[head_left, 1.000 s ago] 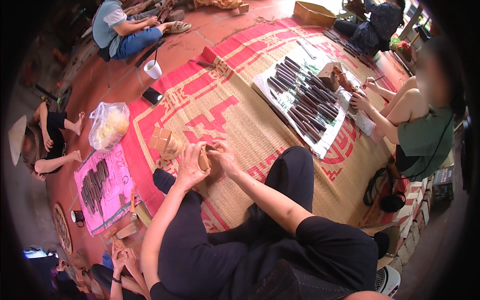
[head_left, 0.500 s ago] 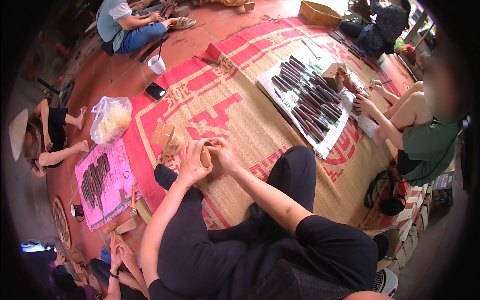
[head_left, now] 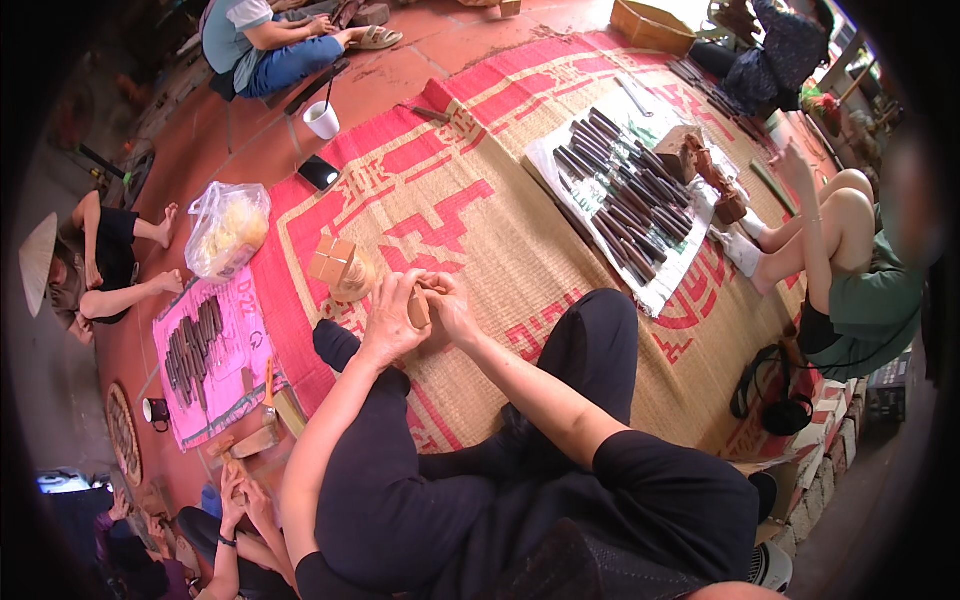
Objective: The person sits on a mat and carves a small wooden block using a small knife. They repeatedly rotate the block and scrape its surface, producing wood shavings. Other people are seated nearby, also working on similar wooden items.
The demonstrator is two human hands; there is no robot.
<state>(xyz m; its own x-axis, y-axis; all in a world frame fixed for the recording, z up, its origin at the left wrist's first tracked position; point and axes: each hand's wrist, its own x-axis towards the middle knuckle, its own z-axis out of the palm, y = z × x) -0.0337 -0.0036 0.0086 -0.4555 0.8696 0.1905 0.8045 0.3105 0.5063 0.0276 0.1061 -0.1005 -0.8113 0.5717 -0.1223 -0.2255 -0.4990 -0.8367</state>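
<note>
My left hand (head_left: 392,318) is closed round a small tan wooden block (head_left: 419,309), mostly hidden by the fingers. Pinched against the block's top and right side is my right hand (head_left: 449,306); whether it holds a tool as well cannot be seen. Just beyond my left hand, on the mat, stand a light wooden piece scored into squares (head_left: 333,260) and a rounded pale wooden piece (head_left: 354,278).
A red-and-tan woven mat (head_left: 500,260) spreads before my crossed legs. Dark-handled tools (head_left: 625,195) lie on a white sheet at right, others (head_left: 194,350) on a pink sheet at left. Nearby are a plastic bag (head_left: 228,232), phone (head_left: 319,173), white cup (head_left: 322,120) and several seated people.
Both my hands keep hold of the block, with only slight finger movement. At right, the person in green has let go of a carved wooden figure and raised a hand. My view has shifted slightly.
</note>
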